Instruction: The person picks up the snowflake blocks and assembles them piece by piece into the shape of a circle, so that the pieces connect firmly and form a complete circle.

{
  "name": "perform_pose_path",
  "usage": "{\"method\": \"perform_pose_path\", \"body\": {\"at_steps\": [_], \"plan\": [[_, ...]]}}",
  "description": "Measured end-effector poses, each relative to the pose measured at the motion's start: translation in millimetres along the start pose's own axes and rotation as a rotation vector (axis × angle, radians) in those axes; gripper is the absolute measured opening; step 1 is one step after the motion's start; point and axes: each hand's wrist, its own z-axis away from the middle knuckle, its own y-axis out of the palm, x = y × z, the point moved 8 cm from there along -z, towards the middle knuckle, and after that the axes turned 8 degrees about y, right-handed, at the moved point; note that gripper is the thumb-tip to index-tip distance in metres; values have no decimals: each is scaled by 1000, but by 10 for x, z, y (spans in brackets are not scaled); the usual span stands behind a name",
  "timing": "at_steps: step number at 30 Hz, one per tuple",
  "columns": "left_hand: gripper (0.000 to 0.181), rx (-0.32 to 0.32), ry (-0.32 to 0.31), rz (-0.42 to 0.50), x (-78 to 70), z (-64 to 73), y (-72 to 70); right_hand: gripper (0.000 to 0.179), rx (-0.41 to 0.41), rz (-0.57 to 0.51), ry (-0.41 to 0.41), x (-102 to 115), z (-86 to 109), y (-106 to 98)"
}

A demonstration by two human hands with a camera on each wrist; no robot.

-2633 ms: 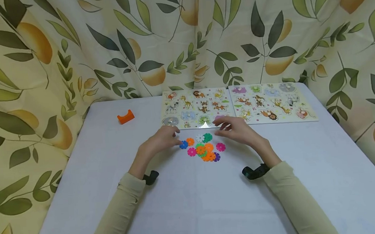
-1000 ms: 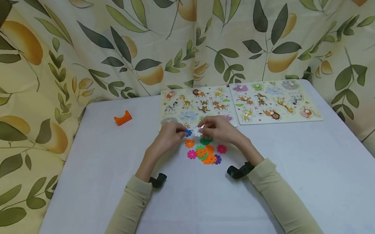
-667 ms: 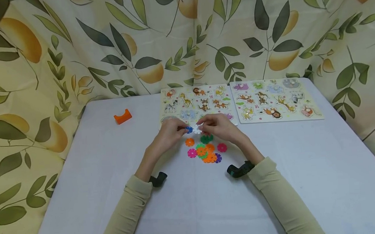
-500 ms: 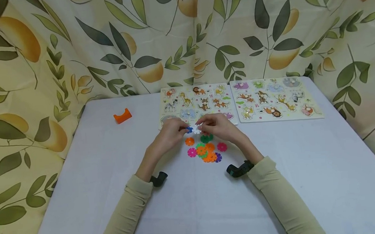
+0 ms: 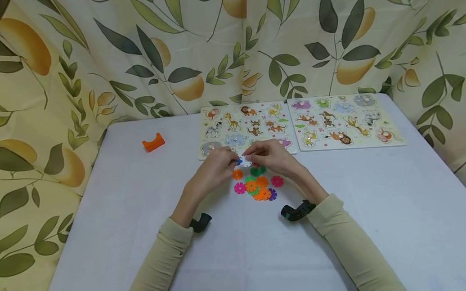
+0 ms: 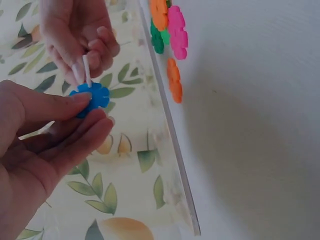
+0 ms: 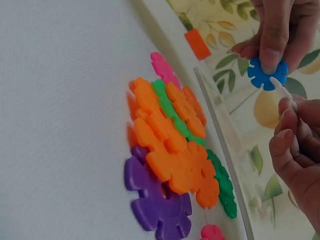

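In the left wrist view my left hand [image 6: 45,130] pinches a blue notched plastic disc [image 6: 97,98] between thumb and fingers. Facing it, my right hand [image 7: 302,150] pinches a white notched disc [image 7: 282,89], seen edge-on in the right wrist view. The white disc's edge meets the notched rim of the blue one, the two standing crosswise. Both hands are held close together above the table, just beyond a loose pile of similar discs: orange [image 5: 262,181], green [image 5: 258,171], pink [image 5: 240,188] and purple [image 5: 273,194].
Two animal puzzle boards, a left one [image 5: 220,137] and a right one [image 5: 337,122], lie side by side at the table's back edge. An orange curved block [image 5: 153,143] sits at the back left. A leaf-patterned curtain [image 5: 218,52] hangs behind the white table [image 5: 240,253].
From lying open over the pile, my hands have picked up the blue and white discs and raised them. Since then the discs have come together, my left hand shifting slightly right.
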Motion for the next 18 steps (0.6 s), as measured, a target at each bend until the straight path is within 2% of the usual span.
{"method": "perform_pose_path", "body": {"at_steps": [6,8,10,12,15,18], "plan": [[12,-51,30,24,-66,12,-59,17,10,-75,27,-17,-4,-18],[12,-56,19,33,-74,12,-83,18,10,-63,20,13,7,-41],[13,-59,-21,88,-60,14,-105,19,9,-57,21,39,21,-70],[17,-69,-92,186,-11,25,-117,19,10,-56,17,67,36,-97],[23,-92,-216,396,83,54,-99,19,19,-94,21,82,51,-116],[25,-94,-290,581,151,75,-33,18,27,-122,11,104,72,-106]]}}
